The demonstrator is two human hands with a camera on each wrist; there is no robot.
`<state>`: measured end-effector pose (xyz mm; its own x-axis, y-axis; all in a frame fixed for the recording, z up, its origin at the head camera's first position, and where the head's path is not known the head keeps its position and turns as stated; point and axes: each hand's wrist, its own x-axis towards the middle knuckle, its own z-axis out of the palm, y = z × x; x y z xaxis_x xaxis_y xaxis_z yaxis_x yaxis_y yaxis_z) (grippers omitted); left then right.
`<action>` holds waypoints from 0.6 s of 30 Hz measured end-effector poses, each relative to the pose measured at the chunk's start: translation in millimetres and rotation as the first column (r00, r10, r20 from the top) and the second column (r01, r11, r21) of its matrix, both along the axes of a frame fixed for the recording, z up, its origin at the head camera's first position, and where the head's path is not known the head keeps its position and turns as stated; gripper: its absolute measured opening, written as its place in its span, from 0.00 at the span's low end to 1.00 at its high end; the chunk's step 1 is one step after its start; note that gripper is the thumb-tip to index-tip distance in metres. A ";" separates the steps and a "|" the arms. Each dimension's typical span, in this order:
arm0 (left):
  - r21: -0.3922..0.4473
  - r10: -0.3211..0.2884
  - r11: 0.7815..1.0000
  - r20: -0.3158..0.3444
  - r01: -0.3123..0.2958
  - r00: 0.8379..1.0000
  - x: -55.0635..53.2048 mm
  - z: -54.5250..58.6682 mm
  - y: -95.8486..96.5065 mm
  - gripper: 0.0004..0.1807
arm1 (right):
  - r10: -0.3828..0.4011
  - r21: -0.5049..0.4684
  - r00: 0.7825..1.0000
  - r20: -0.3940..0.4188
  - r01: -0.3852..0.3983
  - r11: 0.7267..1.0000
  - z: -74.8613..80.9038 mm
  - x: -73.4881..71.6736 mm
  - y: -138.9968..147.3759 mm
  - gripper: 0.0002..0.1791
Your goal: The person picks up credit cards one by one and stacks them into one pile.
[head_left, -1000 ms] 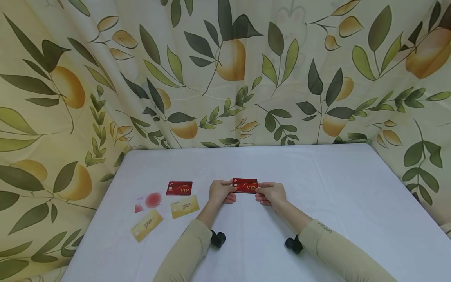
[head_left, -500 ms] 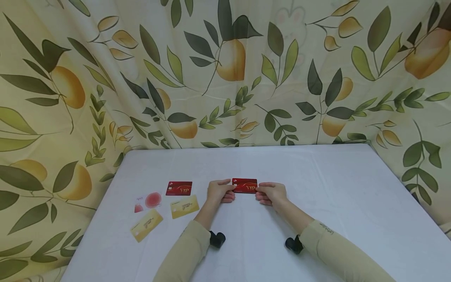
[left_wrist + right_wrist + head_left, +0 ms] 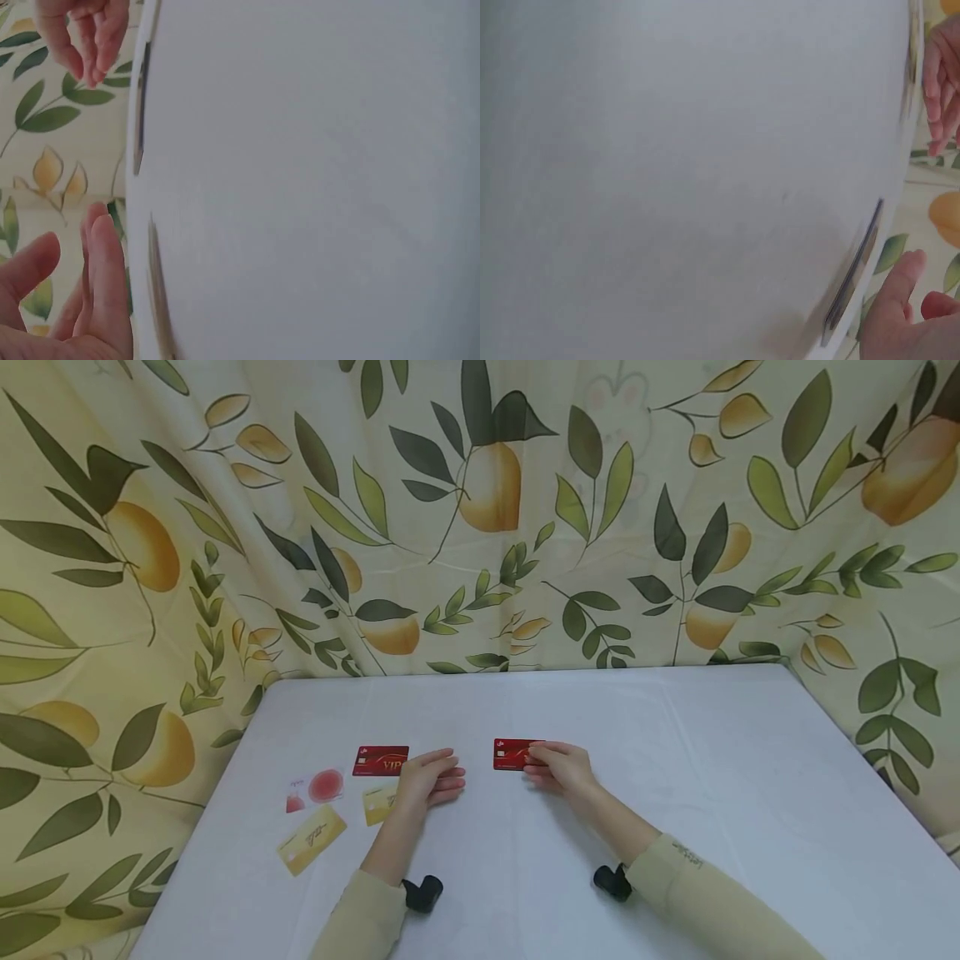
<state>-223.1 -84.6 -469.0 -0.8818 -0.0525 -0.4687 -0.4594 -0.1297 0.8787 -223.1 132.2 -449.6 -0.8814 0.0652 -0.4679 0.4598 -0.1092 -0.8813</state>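
Red card (image 3: 512, 755) lies flat on the white table (image 3: 712, 793), mid-table, its right end hidden under the right hand (image 3: 564, 767) in the head view. Right wrist view: that hand sits just above the card, fingers loose, thumb and finger parted, gripping nothing. Left hand (image 3: 429, 779) is empty, thumb wide of fairly straight fingers, overlapping the near gold card (image 3: 377, 806) from above. Second red card (image 3: 378, 761) just behind that; pink-patterned card (image 3: 326, 786) and far-left gold card (image 3: 312, 840) further left.
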 end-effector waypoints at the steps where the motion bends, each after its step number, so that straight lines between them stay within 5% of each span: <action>1: 0.002 0.008 1.000 -0.007 -0.008 1.000 3.6 1.3 -4.7 0.21 | 0.009 -0.002 1.000 0.001 -0.009 1.000 0.4 -0.1 -3.2 0.19; 18: 0.000 0.124 0.992 -0.029 -0.124 0.992 58.4 17.9 -88.5 0.27 | 0.219 -0.005 0.976 -0.016 -0.219 0.976 -4.8 5.5 -54.0 0.21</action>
